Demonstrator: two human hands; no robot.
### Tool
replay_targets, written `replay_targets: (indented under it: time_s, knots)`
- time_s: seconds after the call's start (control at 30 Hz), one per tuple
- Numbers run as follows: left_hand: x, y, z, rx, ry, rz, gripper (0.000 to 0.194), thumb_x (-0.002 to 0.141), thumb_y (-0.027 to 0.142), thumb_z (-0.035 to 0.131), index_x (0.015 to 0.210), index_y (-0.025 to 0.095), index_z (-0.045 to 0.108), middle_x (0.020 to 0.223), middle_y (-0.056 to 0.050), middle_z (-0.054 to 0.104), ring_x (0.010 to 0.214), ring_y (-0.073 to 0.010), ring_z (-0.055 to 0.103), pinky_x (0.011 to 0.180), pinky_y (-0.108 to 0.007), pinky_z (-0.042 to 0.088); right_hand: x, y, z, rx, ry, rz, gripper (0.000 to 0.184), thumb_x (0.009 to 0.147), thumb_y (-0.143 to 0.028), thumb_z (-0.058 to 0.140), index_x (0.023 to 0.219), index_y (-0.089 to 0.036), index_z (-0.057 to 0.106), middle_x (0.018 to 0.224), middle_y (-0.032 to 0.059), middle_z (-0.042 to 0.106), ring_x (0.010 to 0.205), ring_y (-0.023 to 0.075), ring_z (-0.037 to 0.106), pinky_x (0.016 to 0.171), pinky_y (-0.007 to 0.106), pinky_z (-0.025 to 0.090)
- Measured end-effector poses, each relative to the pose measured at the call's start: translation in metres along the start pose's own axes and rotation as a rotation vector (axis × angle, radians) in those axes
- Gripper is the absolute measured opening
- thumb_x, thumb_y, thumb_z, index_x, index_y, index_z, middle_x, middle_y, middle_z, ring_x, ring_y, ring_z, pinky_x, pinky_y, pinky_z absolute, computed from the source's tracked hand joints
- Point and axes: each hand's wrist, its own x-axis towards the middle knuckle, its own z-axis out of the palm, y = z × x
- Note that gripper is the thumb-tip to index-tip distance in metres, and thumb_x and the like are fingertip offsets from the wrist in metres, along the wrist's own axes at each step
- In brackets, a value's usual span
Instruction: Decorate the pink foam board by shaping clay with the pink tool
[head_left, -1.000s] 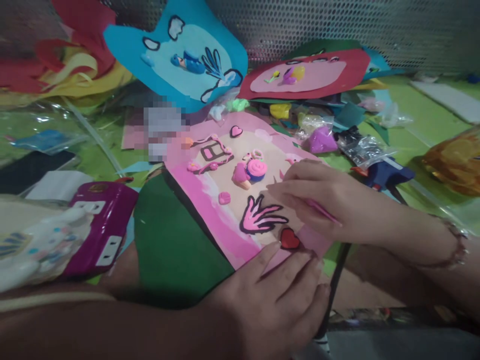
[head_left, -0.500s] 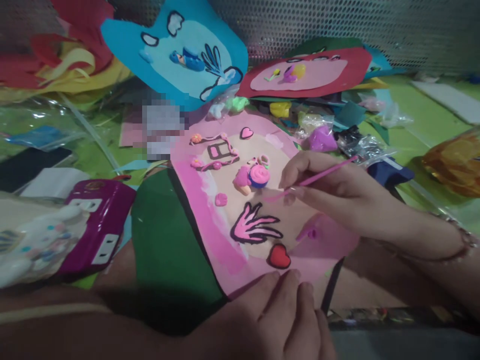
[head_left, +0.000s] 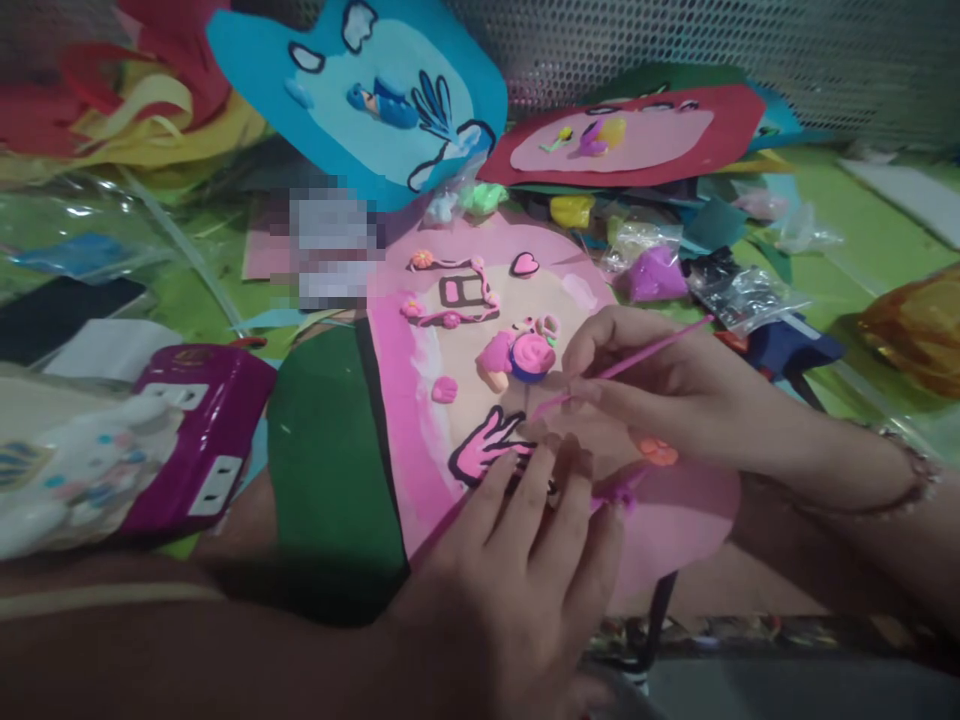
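A pink paper sheet (head_left: 690, 525) with a pale oval middle carries raised clay-like decorations. My right hand (head_left: 660, 390) pinches a thin pink stick (head_left: 660, 345) above the oval. Its lower tip is close to a pink hand-shaped decoration (head_left: 480, 448) outlined in black. Fingers spread, my left hand (head_left: 536, 540) lies over the lower part of the sheet and covers some of that decoration. Above sit a pink swirl with a blue rim (head_left: 534, 356) and a small pink cone shape (head_left: 496, 358). An orange flower (head_left: 658, 451) is partly behind my right hand.
Blue (head_left: 480, 85) and red (head_left: 724, 125) decorated papers lean at the back. A purple case (head_left: 202, 440) and green paper (head_left: 322, 470) lie left. Bagged purple clay (head_left: 655, 273) and a dark packet (head_left: 791, 340) lie right. Perforated metal (head_left: 675, 40) stands behind.
The pink sheet has turned and shifted right. My left hand has moved up onto the hand-shaped decoration, hiding the red heart. In my right hand, the stick has swung to point inward.
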Motion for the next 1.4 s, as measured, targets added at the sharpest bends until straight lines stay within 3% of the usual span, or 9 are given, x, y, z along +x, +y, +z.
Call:
replay_targets:
  time_s: [0.1,0.23,0.63,0.83,1.0,1.2,1.4]
  knots:
    - [-0.0015,0.0023,0.0027,-0.012,-0.023,-0.008,0.076,0.081,0.063,0.053,0.134,0.01,0.04,0.138,-0.018,0.045,0.13,-0.0402,0.035,0.107,-0.051,0.018,-0.0002,0.0008,0.0008,-0.012,-0.013,-0.006,0.008,0.083,-0.011,0.052,0.086,-0.019,0.052,0.078,0.0008,0.059,0.067,0.0123,0.059,0.057,0.022,0.049]
    - [0.0006,0.0025,0.0002,-0.008,-0.071,0.007,0.076,0.081,0.061,0.055,0.135,0.01,0.038,0.139,-0.018,0.044,0.13,-0.0408,0.035,0.106,-0.052,0.014,0.0001,0.0017,0.002,-0.024,-0.014,-0.003,0.007,0.084,-0.013,0.054,0.086,-0.019,0.052,0.079,0.0016,0.063,0.073,0.014,0.063,0.061,0.023,0.052]
    - [0.001,0.0026,0.0005,-0.011,-0.079,0.01,0.082,0.076,0.062,0.06,0.135,0.01,0.038,0.139,-0.018,0.044,0.129,-0.0417,0.035,0.106,-0.053,0.013,-0.0011,0.002,0.0041,0.094,-0.056,0.083,0.011,0.084,-0.012,0.055,0.09,-0.021,0.052,0.088,0.0019,0.069,0.083,0.0169,0.068,0.069,0.026,0.057]
    - [0.0002,0.0034,0.0009,0.003,-0.071,-0.003,0.06,0.09,0.05,0.044,0.135,0.01,0.04,0.14,-0.019,0.042,0.128,-0.0406,0.038,0.106,-0.053,0.014,0.0002,0.0008,0.0079,0.058,-0.043,0.11,0.005,0.087,-0.013,0.053,0.088,-0.018,0.05,0.085,0.0032,0.069,0.081,0.013,0.069,0.064,0.019,0.054]
    - [0.0,0.003,0.0013,-0.002,-0.068,0.009,0.066,0.086,0.054,0.05,0.134,0.009,0.039,0.137,-0.018,0.047,0.127,-0.0411,0.038,0.105,-0.053,0.013,0.0018,0.0018,0.008,0.039,-0.02,0.059,0.004,0.087,-0.013,0.05,0.085,-0.016,0.051,0.082,0.0024,0.066,0.075,0.0112,0.066,0.064,0.019,0.053]
    - [0.0008,0.004,-0.0009,-0.013,-0.071,-0.002,0.058,0.088,0.045,0.049,0.134,0.01,0.039,0.138,-0.018,0.046,0.128,-0.0402,0.038,0.106,-0.053,0.013,0.002,0.0049,0.0058,-0.126,0.038,-0.019,0.004,0.082,-0.012,0.054,0.084,-0.016,0.054,0.077,0.0021,0.062,0.07,0.0124,0.062,0.058,0.021,0.05]
    - [0.0004,0.0045,-0.0004,-0.02,-0.078,-0.005,0.056,0.09,0.044,0.048,0.133,0.01,0.04,0.14,-0.018,0.043,0.13,-0.0404,0.035,0.107,-0.053,0.013,0.0027,0.0051,0.0063,-0.133,0.067,-0.002,0.006,0.082,-0.013,0.055,0.082,-0.019,0.053,0.074,0.0,0.061,0.068,0.0122,0.061,0.058,0.022,0.05]
